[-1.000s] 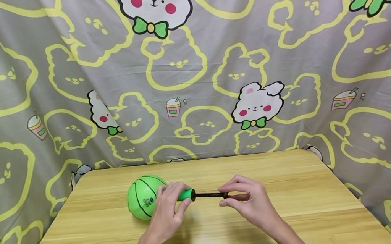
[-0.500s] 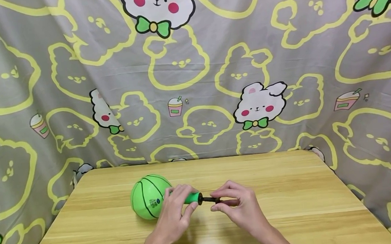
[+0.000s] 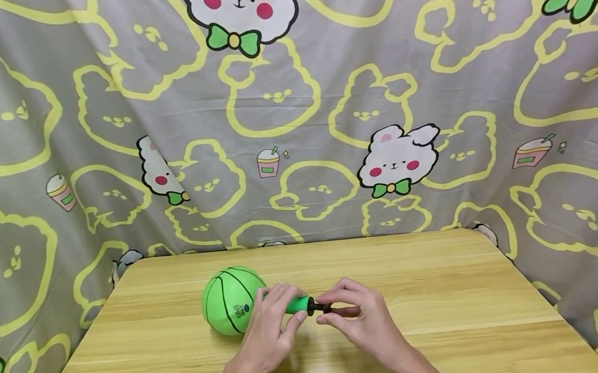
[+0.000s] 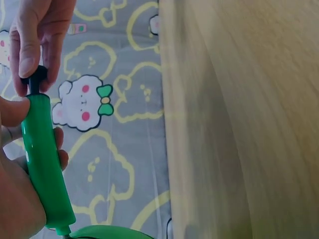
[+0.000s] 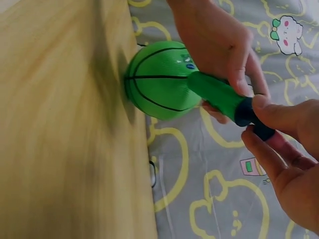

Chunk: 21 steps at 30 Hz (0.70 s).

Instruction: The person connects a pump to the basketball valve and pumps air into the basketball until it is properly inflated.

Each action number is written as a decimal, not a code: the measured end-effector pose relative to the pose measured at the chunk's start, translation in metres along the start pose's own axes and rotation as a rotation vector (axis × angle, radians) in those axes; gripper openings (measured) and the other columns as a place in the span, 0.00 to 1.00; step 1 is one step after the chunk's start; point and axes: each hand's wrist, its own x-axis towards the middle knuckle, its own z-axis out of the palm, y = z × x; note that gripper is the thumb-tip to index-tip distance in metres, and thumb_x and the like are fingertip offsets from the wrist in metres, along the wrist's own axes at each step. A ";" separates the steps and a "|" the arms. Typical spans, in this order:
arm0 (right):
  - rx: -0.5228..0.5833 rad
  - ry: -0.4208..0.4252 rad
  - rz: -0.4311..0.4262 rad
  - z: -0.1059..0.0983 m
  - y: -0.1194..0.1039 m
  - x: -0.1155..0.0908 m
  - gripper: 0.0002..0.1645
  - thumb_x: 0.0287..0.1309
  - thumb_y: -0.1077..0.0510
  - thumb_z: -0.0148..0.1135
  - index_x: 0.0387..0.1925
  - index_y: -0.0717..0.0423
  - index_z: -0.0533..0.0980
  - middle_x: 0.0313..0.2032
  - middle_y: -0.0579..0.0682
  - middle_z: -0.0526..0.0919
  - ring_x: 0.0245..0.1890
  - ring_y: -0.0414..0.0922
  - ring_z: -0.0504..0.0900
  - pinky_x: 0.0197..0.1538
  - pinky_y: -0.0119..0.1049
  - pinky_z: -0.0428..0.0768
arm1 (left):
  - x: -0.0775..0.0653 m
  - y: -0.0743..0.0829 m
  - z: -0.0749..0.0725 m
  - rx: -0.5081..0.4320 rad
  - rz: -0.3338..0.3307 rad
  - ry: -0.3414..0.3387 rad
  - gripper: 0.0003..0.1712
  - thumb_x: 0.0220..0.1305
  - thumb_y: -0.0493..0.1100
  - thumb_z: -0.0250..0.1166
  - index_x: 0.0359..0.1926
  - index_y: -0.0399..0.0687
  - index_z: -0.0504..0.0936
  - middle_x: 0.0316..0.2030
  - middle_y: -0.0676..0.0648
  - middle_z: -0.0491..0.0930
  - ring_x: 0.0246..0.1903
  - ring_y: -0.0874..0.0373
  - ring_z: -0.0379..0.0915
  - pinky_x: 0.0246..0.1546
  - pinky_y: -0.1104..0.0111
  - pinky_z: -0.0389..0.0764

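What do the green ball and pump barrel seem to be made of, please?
The ball looks like rubber or soft vinyl, slightly glossy, judging by its sheen; the pump barrel seems smooth moulded plastic, from its even green and small highlights.

Wooden tabletop (image 3: 470, 290), grey curtain (image 3: 296, 146) (cartoon-printed)

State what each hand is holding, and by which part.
A green pump: the left hand grips its barrel, the right hand pinches its black handle.

There is one left hand (image 3: 269, 332) and one right hand (image 3: 363, 321). One ball (image 3: 229, 303), one pump (image 3: 298, 305) and one table (image 3: 455, 291) are also in view.
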 end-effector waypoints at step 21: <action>-0.047 -0.027 0.045 -0.046 -0.022 0.007 0.15 0.52 0.66 0.77 0.43 0.54 0.87 0.40 0.49 0.85 0.41 0.45 0.86 0.40 0.38 0.86 | 0.001 -0.017 -0.018 -0.002 -0.051 0.068 0.11 0.65 0.43 0.67 0.48 0.58 0.80 0.42 0.62 0.81 0.44 0.65 0.76 0.54 0.50 0.67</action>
